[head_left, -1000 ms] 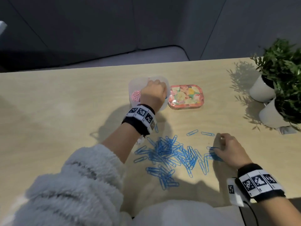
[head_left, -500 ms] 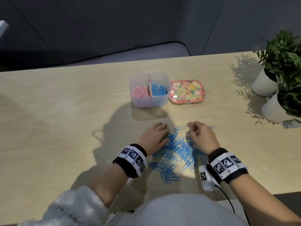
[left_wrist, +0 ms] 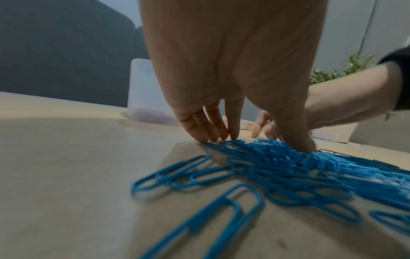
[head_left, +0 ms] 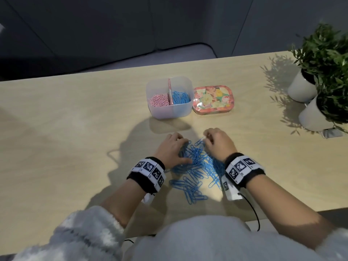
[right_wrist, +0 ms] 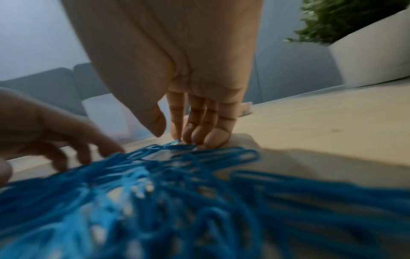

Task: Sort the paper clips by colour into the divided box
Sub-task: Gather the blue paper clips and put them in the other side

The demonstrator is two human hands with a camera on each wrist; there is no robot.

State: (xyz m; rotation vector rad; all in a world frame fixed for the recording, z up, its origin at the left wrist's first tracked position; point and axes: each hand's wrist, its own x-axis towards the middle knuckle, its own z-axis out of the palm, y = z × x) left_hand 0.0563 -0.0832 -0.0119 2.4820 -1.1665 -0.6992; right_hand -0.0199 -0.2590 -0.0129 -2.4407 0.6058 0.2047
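Gathering the blue clips (head_left: 195, 166) is the step in hand, and it goes best w/ both hands raking inward so the heap bunches tight btwn them before any lift; loose strays at the near edge, close to the body, should get swept in first or they'll be left behind. Left hand (head_left: 172, 149) sits on the left side of the pile, fingers fairly straight and fanned, tips down on the table (head_left: 66, 147) at the far-left rim of the clips, thumb pressed into the heap — holding nothing yet. Right hand (head_left: 218, 143) is on the right side, fingers bunched together and bent down, tips touching the far-most clips; can't tell if it actually pinches one. Farther off, well apart from the hands, stands the divided box (head_left: 169, 112): pink clips (head_left: 159, 100) in its left compartment, blue in the right. Just right of it, touching or nearly, a floral tin (head_left: 213, 99).
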